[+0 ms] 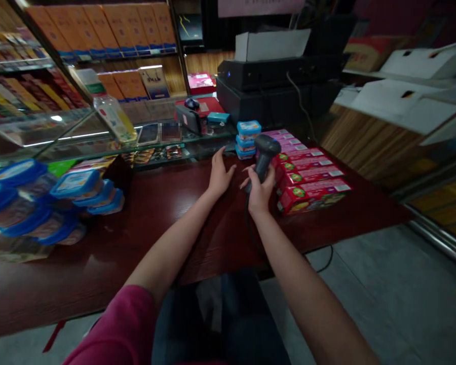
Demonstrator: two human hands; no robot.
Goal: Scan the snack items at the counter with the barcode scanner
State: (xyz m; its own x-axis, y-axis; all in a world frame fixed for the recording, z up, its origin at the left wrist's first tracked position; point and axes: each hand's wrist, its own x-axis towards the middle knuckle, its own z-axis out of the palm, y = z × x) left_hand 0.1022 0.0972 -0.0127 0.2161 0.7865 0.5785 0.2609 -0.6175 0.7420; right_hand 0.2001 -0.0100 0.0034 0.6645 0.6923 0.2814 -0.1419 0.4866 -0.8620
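My right hand [261, 190] is wrapped round the handle of a dark barcode scanner [268, 147], whose cable drops toward the counter's front edge. My left hand [221, 175] holds nothing; its fingers are apart, low over the dark red counter [163, 203]. Just beyond both hands stands a small stack of blue-lidded tubs [248, 138]. A row of red and pink boxes [313, 187] lies right beside the scanner hand. At the left sit more flat tubs with blue lids [99, 190], stacked.
Large round blue-lidded jars [26, 203] crowd the counter's left end. A bottle [108, 111] and phones [148, 134] rest on the glass case behind. Black machines [273, 78] stand at the back, with white cartons [406, 96] on the right. The counter's front edge is close to my legs.
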